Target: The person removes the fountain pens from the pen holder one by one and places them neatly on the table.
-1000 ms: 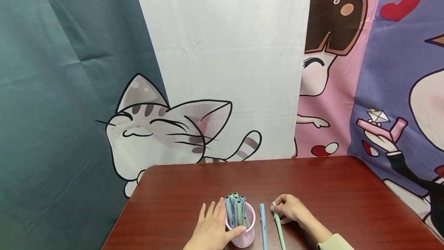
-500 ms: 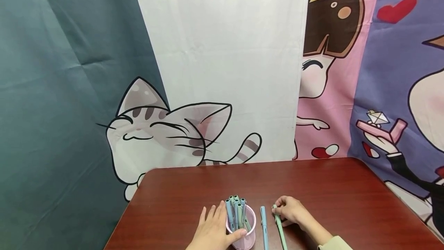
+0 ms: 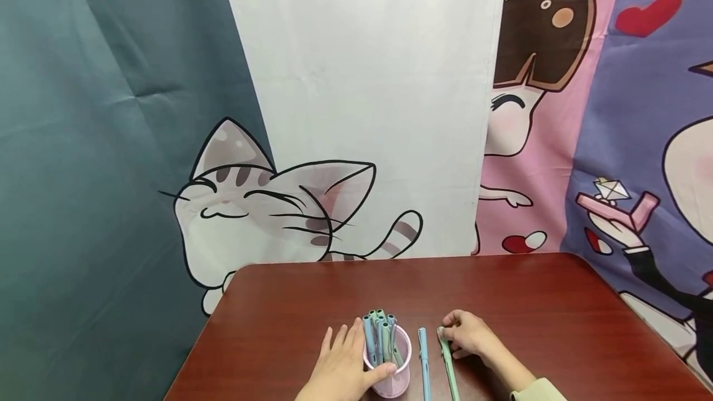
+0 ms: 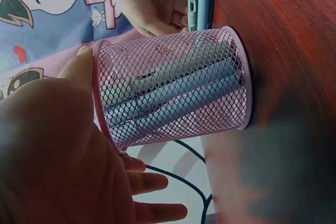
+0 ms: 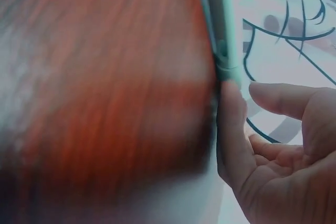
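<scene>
A pink mesh pen cup [image 4: 173, 87] stands on the table, holding several blue and green pens [image 3: 380, 339]. My left hand [image 3: 342, 367] is beside it, fingers extended along its far left side and thumb laid at the rim. To the right of the cup a blue pen [image 3: 424, 361] lies on the tabletop, with a light green pen [image 3: 448, 364] roughly parallel to it. My right hand [image 3: 470, 336] is at the green pen's far end. In the right wrist view one fingertip [image 5: 232, 98] meets that end, while another finger hovers close by, slightly apart from it.
The dark red wooden table [image 3: 289, 302] reaches back to a wall hung with printed cloth [image 3: 367, 79] showing a cartoon cat and other figures. A pale green sleeve [image 3: 537, 388] covers the right forearm near the table's front.
Only the head view shifts slightly; both hands, the cup and the two lying pens keep their places.
</scene>
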Tool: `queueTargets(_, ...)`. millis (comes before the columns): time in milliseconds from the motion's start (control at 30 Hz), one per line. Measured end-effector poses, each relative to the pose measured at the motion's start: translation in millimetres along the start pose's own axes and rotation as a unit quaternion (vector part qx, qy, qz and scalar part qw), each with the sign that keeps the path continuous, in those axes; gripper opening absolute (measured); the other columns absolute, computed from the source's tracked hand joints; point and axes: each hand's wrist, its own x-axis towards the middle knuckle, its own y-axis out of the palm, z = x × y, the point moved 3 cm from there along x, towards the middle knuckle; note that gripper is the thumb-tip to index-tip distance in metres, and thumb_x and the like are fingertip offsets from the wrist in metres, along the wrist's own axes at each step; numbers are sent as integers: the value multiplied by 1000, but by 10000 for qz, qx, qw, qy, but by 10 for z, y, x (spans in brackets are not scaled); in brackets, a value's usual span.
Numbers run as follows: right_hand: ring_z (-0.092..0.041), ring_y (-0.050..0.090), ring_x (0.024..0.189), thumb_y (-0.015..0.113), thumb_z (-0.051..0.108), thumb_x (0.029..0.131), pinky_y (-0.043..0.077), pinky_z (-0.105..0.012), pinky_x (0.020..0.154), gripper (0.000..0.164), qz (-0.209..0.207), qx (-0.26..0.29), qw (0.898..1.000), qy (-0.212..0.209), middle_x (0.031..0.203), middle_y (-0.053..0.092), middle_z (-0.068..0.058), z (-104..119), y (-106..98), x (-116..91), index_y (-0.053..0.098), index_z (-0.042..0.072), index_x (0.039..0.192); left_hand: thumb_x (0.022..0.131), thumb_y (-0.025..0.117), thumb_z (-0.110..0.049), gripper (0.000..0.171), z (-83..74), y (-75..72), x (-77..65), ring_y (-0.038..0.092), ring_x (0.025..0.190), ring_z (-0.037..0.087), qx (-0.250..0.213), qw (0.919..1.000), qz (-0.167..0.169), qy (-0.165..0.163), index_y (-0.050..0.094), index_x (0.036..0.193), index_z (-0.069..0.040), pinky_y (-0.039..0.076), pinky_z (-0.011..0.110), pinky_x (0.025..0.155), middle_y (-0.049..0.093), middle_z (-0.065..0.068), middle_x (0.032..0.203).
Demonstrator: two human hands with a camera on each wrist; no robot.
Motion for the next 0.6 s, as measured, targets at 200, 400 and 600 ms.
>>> queueTargets(200,-19,63,66,74,10,90,59,-34,59,25,-16,136,9982,-576,80,59,-8,199,-43,-25,64,-4,108,86,51,-80,105,19,-33,-9,43,139,46,31,10000,3,-86,41,152,2,17,68,117,42,19,157)
queueTargets(400,-27,70,83,71,13,94,61,-40,73,32,315,516,9922,-1090,92,68,-14,381,-121,-115,62,-9,115,86,51,-80,106,-7,-24,-17,42,140,46,30,10000,44,-46,40,152,2,18,67,117,41,19,157)
queueTargets(600,-27,70,102,70,19,97,59,-40,87,40,654,1129,9809,-1442,112,69,-17,556,-153,-222,60,-7,125,87,50,-80,105,-34,-10,6,42,140,45,92,9999,58,-42,40,152,2,18,67,117,41,18,158)
